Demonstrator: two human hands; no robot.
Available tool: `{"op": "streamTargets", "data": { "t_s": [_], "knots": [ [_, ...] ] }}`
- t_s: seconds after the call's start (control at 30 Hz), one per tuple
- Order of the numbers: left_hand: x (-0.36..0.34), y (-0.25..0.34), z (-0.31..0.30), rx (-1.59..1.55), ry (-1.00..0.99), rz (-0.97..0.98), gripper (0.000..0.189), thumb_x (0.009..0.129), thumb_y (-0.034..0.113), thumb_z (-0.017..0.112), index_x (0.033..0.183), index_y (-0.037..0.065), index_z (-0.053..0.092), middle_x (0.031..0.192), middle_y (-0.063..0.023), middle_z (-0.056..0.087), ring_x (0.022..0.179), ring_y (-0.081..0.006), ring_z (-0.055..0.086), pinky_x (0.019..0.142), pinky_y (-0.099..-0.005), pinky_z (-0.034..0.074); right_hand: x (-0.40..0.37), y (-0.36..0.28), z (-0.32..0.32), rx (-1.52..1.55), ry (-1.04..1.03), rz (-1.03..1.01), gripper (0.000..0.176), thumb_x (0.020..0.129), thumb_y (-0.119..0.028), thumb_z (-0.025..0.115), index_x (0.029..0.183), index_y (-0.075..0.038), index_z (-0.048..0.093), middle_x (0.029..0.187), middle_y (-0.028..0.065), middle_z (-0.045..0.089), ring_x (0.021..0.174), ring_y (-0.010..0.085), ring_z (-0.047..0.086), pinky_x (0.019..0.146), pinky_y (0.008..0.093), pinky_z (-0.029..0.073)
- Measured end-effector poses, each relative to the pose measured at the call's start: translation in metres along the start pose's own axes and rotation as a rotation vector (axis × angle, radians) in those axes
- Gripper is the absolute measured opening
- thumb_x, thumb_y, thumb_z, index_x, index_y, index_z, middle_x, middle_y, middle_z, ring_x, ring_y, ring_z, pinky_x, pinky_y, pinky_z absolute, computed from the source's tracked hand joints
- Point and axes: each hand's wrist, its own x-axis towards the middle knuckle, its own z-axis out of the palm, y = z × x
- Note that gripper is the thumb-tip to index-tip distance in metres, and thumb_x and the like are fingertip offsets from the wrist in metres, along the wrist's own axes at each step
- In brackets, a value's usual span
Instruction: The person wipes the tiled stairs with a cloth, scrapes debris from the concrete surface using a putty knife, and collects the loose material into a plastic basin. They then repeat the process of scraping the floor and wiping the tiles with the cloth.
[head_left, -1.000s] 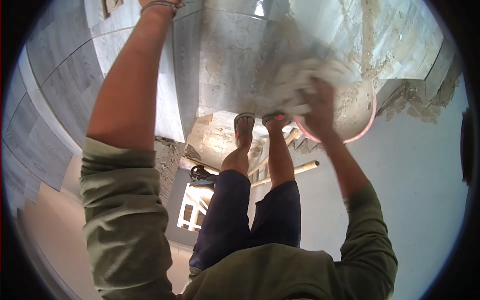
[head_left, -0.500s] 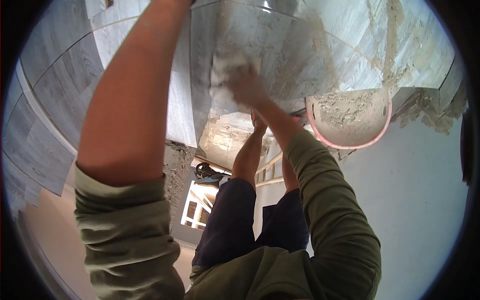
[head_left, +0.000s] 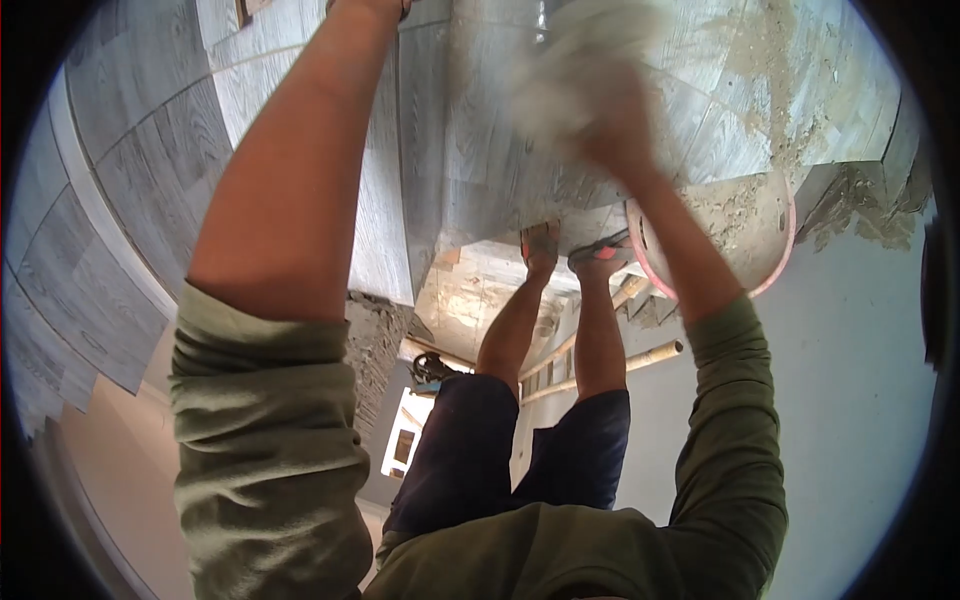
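Note:
My right hand (head_left: 615,120), blurred by motion, is closed on a pale, crumpled cloth (head_left: 575,75). The cloth is over grey wood-look tiles (head_left: 500,130) smeared with mortar and partly wet. My left forearm (head_left: 290,160) reaches up to the top edge, where a dark band shows at the wrist; the left hand itself lies beyond the frame. Below and right of my right hand, a round basin with a pink rim (head_left: 785,245) holds grey mortar, and my right forearm crosses in front of its left part.
My sandalled feet (head_left: 540,245) stand close to the tile edge. Bamboo poles (head_left: 610,370) lie beside my legs. Rough mortar (head_left: 375,345) borders the tiles at lower left, and more mortar (head_left: 860,210) shows at the right. A pale wall (head_left: 840,380) fills the right side.
My right hand has swept the cloth up and to the right across the tiles. My left forearm has shifted slightly right in view, and both feet now show more fully.

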Motion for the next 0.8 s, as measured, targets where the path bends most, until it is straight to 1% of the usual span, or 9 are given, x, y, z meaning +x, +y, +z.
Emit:
{"op": "streamTargets", "data": {
  "t_s": [0.13,0.23,0.4,0.43,0.5,0.53,0.6,0.67,0.8],
  "knots": [
    [-0.001,0.0,-0.001,0.011,-0.007,0.01,0.055,0.086,0.018,0.066,0.137,0.008,0.049,0.137,-0.0202,0.045,0.128,-0.0396,0.041,0.105,-0.0529,0.035,-0.025,-0.069,0.086,0.164,-0.655,-0.477,0.04,0.062,-0.024,0.086,0.101,-0.023,0.077,0.123,0.0004,0.064,0.125,0.0231,0.052,0.115,0.0463,0.035],
    [0.001,-0.001,0.001,0.009,0.008,0.022,0.055,0.085,0.018,0.066,0.137,0.007,0.049,0.137,-0.0204,0.045,0.128,-0.0399,0.041,0.105,-0.0531,0.035,0.01,-0.054,0.116,0.164,-0.593,-0.59,0.047,0.058,-0.026,0.086,0.104,-0.023,0.077,0.123,0.002,0.063,0.125,0.0241,0.051,0.111,0.0446,0.037],
    [0.001,-0.001,-0.004,-0.027,-0.008,0.01,0.056,0.085,0.018,0.067,0.136,0.007,0.049,0.136,-0.0204,0.045,0.128,-0.0398,0.041,0.106,-0.0536,0.034,0.117,0.028,0.093,0.133,-0.28,-0.256,0.034,0.069,-0.009,0.078,0.103,-0.016,0.076,0.1,0.0062,0.073,0.105,0.0253,0.064,0.1,0.0432,0.046],
    [-0.001,-0.001,-0.004,-0.031,-0.005,0.011,0.056,0.085,0.018,0.067,0.136,0.007,0.049,0.135,-0.0203,0.045,0.128,-0.0396,0.041,0.106,-0.0536,0.034,0.146,0.042,0.078,0.138,-0.426,0.312,0.04,0.07,-0.01,0.08,0.109,-0.016,0.073,0.112,0.0104,0.071,0.115,0.0271,0.062,0.105,0.0449,0.043],
    [0.001,0.0,-0.004,-0.042,0.017,0.023,0.055,0.084,0.017,0.067,0.136,0.007,0.049,0.135,-0.02,0.045,0.128,-0.0393,0.041,0.106,-0.0537,0.034,0.194,0.078,0.038,-0.124,0.472,-0.063,0.043,0.072,-0.01,0.076,0.113,0.0,0.066,0.124,0.0235,0.06,0.112,0.0439,0.055,0.099,0.0485,0.044],
    [0.004,0.001,-0.005,-0.045,0.0,0.014,0.055,0.084,0.017,0.067,0.136,0.007,0.049,0.135,-0.0199,0.045,0.128,-0.0392,0.041,0.106,-0.0537,0.033,0.202,0.069,0.011,-0.173,0.519,0.054,0.043,0.071,-0.009,0.077,0.111,-0.001,0.067,0.122,0.0204,0.062,0.11,0.0417,0.056,0.097,0.0477,0.045],
    [0.005,0.004,-0.011,-0.057,-0.036,-0.014,0.055,0.084,0.017,0.067,0.135,0.007,0.05,0.135,-0.0198,0.045,0.127,-0.039,0.041,0.106,-0.0536,0.033,0.189,0.044,-0.023,-0.179,0.429,-0.037,0.042,0.073,-0.013,0.077,0.112,-0.001,0.066,0.121,0.0205,0.062,0.11,0.0404,0.057,0.096,0.0473,0.046],
    [0.008,0.006,-0.015,-0.069,-0.063,-0.03,0.055,0.084,0.016,0.067,0.135,0.007,0.05,0.137,-0.0198,0.043,0.128,-0.0395,0.04,0.107,-0.0535,0.031,0.143,0.023,-0.02,-0.076,0.029,0.067,0.049,0.068,-0.012,0.083,0.114,-0.015,0.07,0.126,0.0136,0.065,0.126,0.03,0.056,0.111,0.0473,0.039],
    [0.01,0.006,-0.015,-0.031,0.009,0.007,0.051,0.086,0.02,0.066,0.134,0.009,0.054,0.132,-0.0203,0.05,0.122,-0.0403,0.047,0.103,-0.0529,0.037,0.076,-0.006,0.017,0.113,-0.688,-0.46,0.06,0.062,-0.016,0.088,0.119,-0.018,0.068,0.138,0.0082,0.058,0.137,0.0313,0.045,0.115,0.051,0.034]
  ]
}}
